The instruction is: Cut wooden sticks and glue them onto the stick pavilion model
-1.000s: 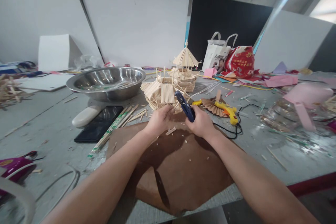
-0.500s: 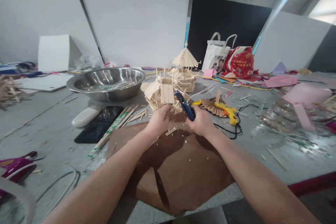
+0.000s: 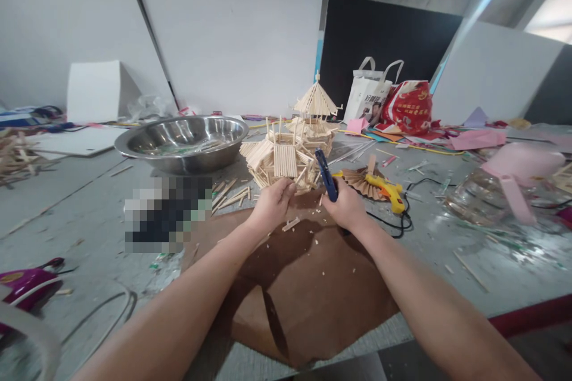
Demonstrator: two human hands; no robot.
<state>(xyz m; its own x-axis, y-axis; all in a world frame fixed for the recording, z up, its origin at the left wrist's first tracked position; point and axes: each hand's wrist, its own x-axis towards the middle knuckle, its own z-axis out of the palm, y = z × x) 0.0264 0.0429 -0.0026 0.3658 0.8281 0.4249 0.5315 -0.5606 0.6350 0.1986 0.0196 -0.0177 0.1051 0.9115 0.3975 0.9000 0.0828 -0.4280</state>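
My left hand (image 3: pixel 273 202) is closed in a pinch at the base of a small stick-built house model (image 3: pixel 279 158) that stands at the far edge of a brown paper sheet (image 3: pixel 304 286). A thin wooden stick seems to be between its fingers, though it is too small to be sure. My right hand (image 3: pixel 346 208) grips blue-handled cutters (image 3: pixel 326 175), held upright just right of the model. Behind the model stands a taller stick pagoda (image 3: pixel 315 113). Short stick offcuts and chips lie on the paper near both hands.
A steel bowl (image 3: pixel 181 141) sits to the left, with loose chopsticks (image 3: pixel 226 193) beside a blurred patch. A yellow glue gun (image 3: pixel 384 189) with black cable lies right of my right hand. Bags (image 3: pixel 393 101), pink paper and clear plastic crowd the right side. A purple tool (image 3: pixel 24 283) lies near left.
My right hand has swung the blue cutters from a leftward lean against the model to a more upright pose, slightly to the right. My left hand has stayed at the model.
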